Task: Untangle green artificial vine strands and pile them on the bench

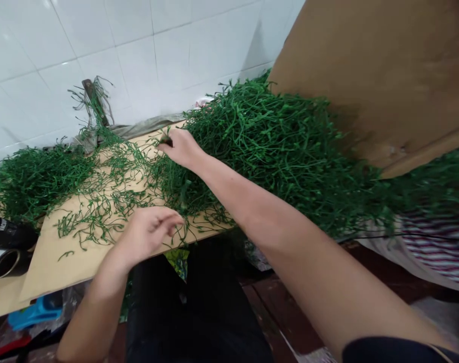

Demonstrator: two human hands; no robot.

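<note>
Thin green stems with small forked tips lie in a large heap [260, 131] on a tan board [55, 262]. My right hand [182, 147] is at the left edge of this heap, its fingers curled round a few green stems [163, 135] whose tips stick out past them. Closer to me, above the board's front edge, my left hand [150, 229] is closed with thumb and fingers drawn together. Whatever it may hold is hidden, though loose stems lie just beyond its fingertips. Scattered stems [97, 217] spread over the board to the left of both hands.
A second green heap [36, 176] sits at the left. Beside it are a black cylinder [10, 232] and a dark cup-like thing [10, 263]. A large brown cardboard sheet [369, 75] rises at the right. White tiled wall [131, 45] stands behind; a blue plastic thing [36, 311] lies below.
</note>
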